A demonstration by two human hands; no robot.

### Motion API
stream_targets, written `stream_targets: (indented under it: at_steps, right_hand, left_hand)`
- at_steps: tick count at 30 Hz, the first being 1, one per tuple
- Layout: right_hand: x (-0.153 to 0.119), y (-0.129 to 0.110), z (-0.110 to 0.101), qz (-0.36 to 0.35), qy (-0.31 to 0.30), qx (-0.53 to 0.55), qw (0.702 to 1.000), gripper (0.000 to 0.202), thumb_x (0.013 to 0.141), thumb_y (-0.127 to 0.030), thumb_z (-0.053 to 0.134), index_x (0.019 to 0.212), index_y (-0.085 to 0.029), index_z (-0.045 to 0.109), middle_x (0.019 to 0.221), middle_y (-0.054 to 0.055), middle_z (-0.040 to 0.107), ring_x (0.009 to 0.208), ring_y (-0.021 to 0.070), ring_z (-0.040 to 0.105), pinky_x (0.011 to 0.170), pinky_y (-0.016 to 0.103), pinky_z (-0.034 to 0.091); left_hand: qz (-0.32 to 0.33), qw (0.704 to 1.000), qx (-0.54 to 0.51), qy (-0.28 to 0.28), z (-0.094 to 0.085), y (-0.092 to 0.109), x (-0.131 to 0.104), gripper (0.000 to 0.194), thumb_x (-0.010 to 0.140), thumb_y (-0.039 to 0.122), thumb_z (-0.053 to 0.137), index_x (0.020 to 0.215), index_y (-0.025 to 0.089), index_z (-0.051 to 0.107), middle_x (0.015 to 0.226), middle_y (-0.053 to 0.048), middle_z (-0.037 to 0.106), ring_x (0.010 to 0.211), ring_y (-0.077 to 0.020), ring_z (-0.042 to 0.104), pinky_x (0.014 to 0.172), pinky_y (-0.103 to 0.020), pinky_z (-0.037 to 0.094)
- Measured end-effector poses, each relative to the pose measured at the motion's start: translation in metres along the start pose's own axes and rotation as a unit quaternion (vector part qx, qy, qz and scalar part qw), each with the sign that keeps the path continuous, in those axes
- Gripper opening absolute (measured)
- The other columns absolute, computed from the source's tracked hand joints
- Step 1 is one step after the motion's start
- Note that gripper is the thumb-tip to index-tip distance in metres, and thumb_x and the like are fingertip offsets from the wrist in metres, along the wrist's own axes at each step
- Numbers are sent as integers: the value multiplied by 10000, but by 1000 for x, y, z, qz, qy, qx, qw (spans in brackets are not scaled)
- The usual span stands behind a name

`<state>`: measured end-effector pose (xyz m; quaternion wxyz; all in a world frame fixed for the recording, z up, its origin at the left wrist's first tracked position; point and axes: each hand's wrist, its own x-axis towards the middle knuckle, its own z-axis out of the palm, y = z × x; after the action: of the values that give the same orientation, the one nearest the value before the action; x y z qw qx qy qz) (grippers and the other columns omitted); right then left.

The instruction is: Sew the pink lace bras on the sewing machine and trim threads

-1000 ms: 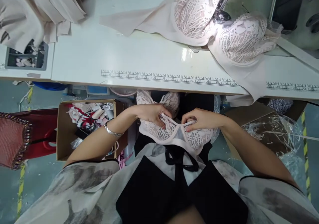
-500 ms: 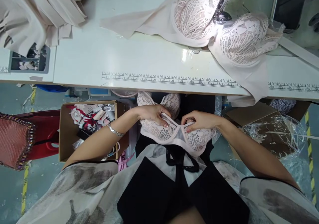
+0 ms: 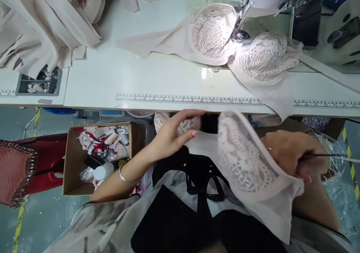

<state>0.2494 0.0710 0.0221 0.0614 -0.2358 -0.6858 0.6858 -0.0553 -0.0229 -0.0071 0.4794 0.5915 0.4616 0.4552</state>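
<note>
My right hand (image 3: 295,153), closed and partly blurred, grips the edge of a pale pink lace bra (image 3: 244,159) and raises it at the right of my lap; a thin dark tool also sticks out of this hand. The bra's near part hangs down over my clothes. My left hand (image 3: 180,133) has its thumb and fingers apart, with nothing between them, just below the table edge. Another lace piece (image 3: 161,121) lies behind it on my lap. On the table, a second bra (image 3: 213,35) spreads under the lit sewing machine needle area (image 3: 240,31).
Beige fabric pieces (image 3: 64,16) are heaped at the table's left, beside a grey compartment tray (image 3: 39,84). A printed ruler (image 3: 191,100) runs along the table's front edge. A cardboard box of scraps (image 3: 70,163) and a red bag (image 3: 17,170) stand at left.
My left hand has let go of the bra and opened. My right hand has lifted the bra up and to the right, and a thin dark tool now shows in it.
</note>
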Motion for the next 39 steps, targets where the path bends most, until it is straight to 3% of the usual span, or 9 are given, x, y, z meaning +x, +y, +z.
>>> stream_targets:
  at_steps: [2, 3, 6, 9, 14, 18, 22, 27, 39]
  right_hand:
    - [-3, -9, 10, -27, 27, 14, 999, 494, 809, -703, 685, 597, -258, 712, 495, 44, 572, 457, 162, 523, 479, 316, 396]
    - [0, -13, 17, -17, 65, -2, 998, 425, 871, -611, 677, 669, -242, 733, 544, 43, 604, 478, 153, 524, 493, 309, 389]
    - [18, -13, 43, 52, 152, -86, 983, 316, 889, -498, 703, 808, -196, 751, 629, 26, 635, 502, 120, 455, 508, 292, 346]
    - [35, -2, 61, 65, 184, -86, 977, 340, 896, -501, 673, 804, -181, 739, 588, -5, 572, 509, 101, 383, 517, 279, 313]
    - [42, 11, 64, 100, 184, 5, 978, 449, 800, -614, 736, 735, -171, 702, 576, -20, 510, 534, 98, 359, 509, 269, 268]
    - [45, 18, 64, 131, 199, 86, 967, 489, 709, -638, 803, 701, -168, 671, 586, -31, 475, 549, 95, 350, 520, 265, 255]
    - [48, 25, 69, 141, 201, 143, 959, 471, 666, -598, 853, 688, -161, 681, 587, -25, 500, 555, 97, 376, 533, 263, 267]
    - [45, 26, 67, 136, 181, 162, 960, 414, 660, -542, 883, 754, -167, 734, 637, -4, 573, 606, 124, 473, 580, 277, 356]
    - [44, 40, 66, 152, 141, 265, 942, 450, 540, -520, 953, 674, -163, 715, 618, -18, 570, 584, 103, 475, 565, 264, 385]
  left_hand:
    - [84, 987, 113, 75, 12, 14, -8, 91, 961, 220, 664, 1039, 204, 709, 1001, -62, 747, 966, -177, 669, 910, -322, 524]
    - [114, 980, 140, 78, 18, 17, -11, 77, 965, 182, 655, 1014, 198, 712, 940, -47, 749, 912, -164, 669, 874, -307, 532]
    - [162, 972, 170, 31, 37, 12, -16, 173, 952, 258, 700, 1101, 171, 701, 953, -68, 757, 894, -184, 682, 831, -316, 566]
    - [163, 961, 217, 41, 52, -3, -16, 258, 949, 277, 701, 1177, 160, 669, 1015, -97, 753, 946, -217, 692, 843, -351, 587]
    - [96, 969, 223, 44, 55, -12, -14, 177, 918, 269, 736, 1053, 171, 676, 947, -73, 745, 894, -201, 699, 793, -310, 586]
    - [1, 984, 179, 20, 52, -9, -13, 136, 897, 262, 747, 999, 186, 698, 929, -55, 755, 853, -187, 709, 752, -278, 573]
    - [-120, 990, 70, -17, 51, -8, -9, 159, 815, 270, 822, 915, 179, 738, 897, -43, 758, 785, -170, 686, 711, -256, 546]
    - [-229, 970, -72, -22, 45, -8, -1, 242, 717, 335, 878, 823, 164, 743, 812, -22, 727, 725, -146, 640, 681, -249, 516]
    - [-312, 931, -191, -10, 39, -11, 0, 347, 557, 397, 951, 659, 146, 735, 650, 2, 656, 619, -109, 541, 591, -222, 424]
